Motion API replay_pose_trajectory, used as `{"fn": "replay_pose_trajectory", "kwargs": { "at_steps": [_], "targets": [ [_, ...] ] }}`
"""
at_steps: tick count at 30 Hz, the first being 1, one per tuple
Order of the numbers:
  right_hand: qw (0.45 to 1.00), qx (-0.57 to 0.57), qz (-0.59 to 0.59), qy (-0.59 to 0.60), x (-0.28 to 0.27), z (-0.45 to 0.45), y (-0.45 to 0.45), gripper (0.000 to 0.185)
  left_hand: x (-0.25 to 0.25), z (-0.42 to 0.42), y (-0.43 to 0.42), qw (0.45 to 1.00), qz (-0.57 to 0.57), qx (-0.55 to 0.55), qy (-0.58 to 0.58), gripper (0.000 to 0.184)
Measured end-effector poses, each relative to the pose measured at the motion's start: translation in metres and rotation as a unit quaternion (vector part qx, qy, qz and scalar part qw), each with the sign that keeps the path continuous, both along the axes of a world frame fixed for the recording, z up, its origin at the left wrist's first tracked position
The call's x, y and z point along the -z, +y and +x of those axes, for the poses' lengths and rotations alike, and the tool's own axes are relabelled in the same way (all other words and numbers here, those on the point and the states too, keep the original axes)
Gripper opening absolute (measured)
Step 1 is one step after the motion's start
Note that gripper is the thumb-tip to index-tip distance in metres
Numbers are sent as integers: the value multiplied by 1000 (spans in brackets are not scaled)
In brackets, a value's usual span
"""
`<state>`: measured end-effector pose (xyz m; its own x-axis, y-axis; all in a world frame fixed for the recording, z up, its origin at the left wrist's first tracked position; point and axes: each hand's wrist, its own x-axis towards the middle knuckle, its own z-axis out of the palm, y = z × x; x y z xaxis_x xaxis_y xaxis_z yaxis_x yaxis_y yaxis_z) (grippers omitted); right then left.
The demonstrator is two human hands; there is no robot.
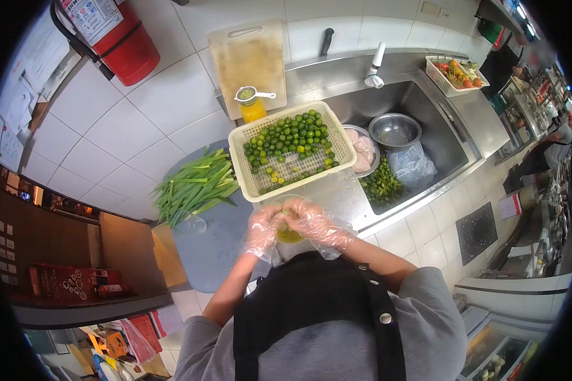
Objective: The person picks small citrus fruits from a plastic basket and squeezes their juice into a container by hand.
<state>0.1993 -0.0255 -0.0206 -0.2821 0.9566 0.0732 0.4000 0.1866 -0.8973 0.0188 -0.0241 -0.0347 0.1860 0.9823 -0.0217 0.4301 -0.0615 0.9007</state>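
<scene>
My left hand [262, 228] and my right hand [316, 223], both in clear plastic gloves, meet in front of my chest with fingers closed together. A bit of green shows between the fingertips, apparently a calamansi, mostly hidden by them. Just below the hands is a container [290, 236] with yellow-green contents, partly covered by the gloves and apron. Beyond my hands stands a cream perforated crate [240, 166] with many whole green calamansi [293, 134] and some yellowish ones. Behind it, a small strainer [246, 94] rests on a container of orange-yellow juice [253, 111].
Green onions [197, 184] lie on a grey round-ended surface [213, 244] at left. In the sink [448, 143] are a metal bowl [394, 130], a bowl of pale meat [363, 152], a plastic bag [413, 166] and a heap of cut calamansi [382, 184]. A cutting board [248, 54] leans on the wall.
</scene>
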Motion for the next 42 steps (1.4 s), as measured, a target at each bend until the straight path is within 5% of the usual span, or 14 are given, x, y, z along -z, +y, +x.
{"fn": "replay_pose_trajectory", "kwargs": {
  "at_steps": [6,9,12,14,19,21,24,42],
  "targets": [
    [981,-84,160,-65,20,7,15,13,18,5,-1,988,127,21,82,23],
    [971,-112,98,-187,14,8,15,12,24,8,0,971,194,19,137,19],
    [976,-92,170,-96,37,5,19,12,20,14,-3,969,180,10,171,15],
    [977,-113,151,-96,44,8,19,16,16,17,-3,937,282,-10,207,14],
    [976,-127,143,-105,59,4,26,19,14,20,-7,946,270,-18,180,13],
    [937,-155,207,-235,54,5,30,19,18,18,-10,947,275,-20,165,12],
    [924,-171,211,-270,28,5,26,17,22,13,-10,950,260,-25,173,10],
    [894,-178,314,-266,29,5,22,9,3,5,-17,945,300,-3,132,9]
  ]
}}
